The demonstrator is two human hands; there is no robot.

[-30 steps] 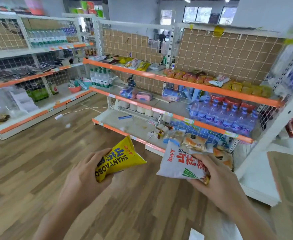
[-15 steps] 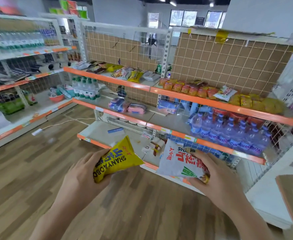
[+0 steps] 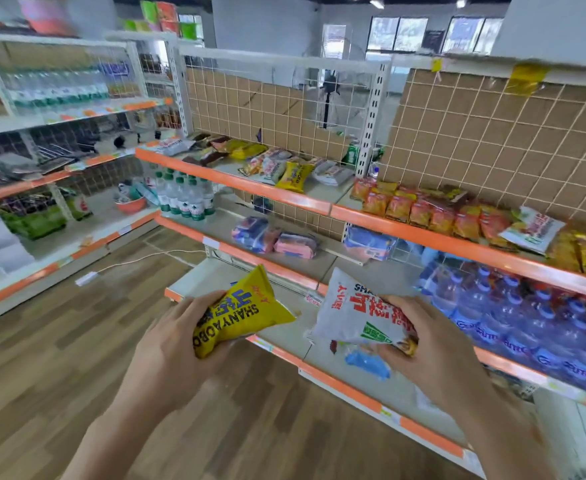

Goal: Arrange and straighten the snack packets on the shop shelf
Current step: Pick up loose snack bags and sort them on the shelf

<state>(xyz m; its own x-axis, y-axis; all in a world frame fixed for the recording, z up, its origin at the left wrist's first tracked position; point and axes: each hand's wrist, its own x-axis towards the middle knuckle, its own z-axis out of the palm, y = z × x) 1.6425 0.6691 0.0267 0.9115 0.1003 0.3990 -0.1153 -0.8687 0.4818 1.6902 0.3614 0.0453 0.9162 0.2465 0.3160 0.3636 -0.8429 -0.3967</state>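
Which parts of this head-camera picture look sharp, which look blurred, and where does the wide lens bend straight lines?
Head view: the yellow packet in the left hand and the white packet in the right hand read sharply; the far-left shelves are smeared; the water bottles at right are soft; shelf edges bow toward the frame borders.

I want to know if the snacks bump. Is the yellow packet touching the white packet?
Apart. The head view shows shelf between the yellow packet, in the left hand, and the white packet, in the right hand.
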